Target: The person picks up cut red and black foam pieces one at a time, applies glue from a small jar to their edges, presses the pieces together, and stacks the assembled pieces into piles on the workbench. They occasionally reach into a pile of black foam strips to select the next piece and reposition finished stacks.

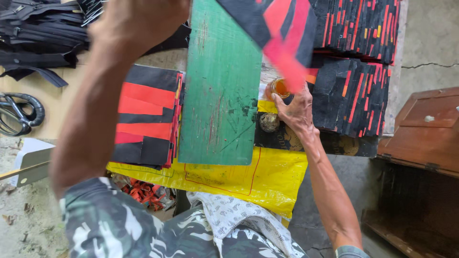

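**Black-and-red fabric piece lifted over the green board**

Black-and-red fabric piece (282, 28), blurred, hangs above my flat, scratched green wooden board (221, 81); my raised left hand (138, 21) seems to hold it, grip unclear. My right hand (294, 107) pinches a small round amber glass jar (279, 87) beside stacked black-and-red panels (356, 95) on the bench (57, 107).

A small round jar of amber liquid (279, 87) stands upright just off the green board's (221, 81) right edge. A black-and-red fabric piece (277, 28), blurred, hangs tilted above the board's far right corner, over the jar.
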